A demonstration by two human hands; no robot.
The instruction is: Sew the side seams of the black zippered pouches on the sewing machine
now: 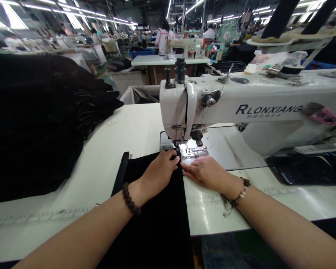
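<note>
Cloth [164,224] at the sewing machine [249,93], both hands near the needle

Head view: your left hand [162,171] rests on the black cloth, fingers bent and narrowly gathered, tips by its right edge just before the needle; whether they pinch it, you cannot tell. Your right hand [204,172] lies low on the worktop [106,160], fingers close together, tips just beside that same edge; whether it grips anything, you cannot tell. The cloth runs from the needle past the worktop's front edge. A black fabric pile [36,123] covers the worktop's left part; a dark phone [305,170] lies toward its right edge.
</note>
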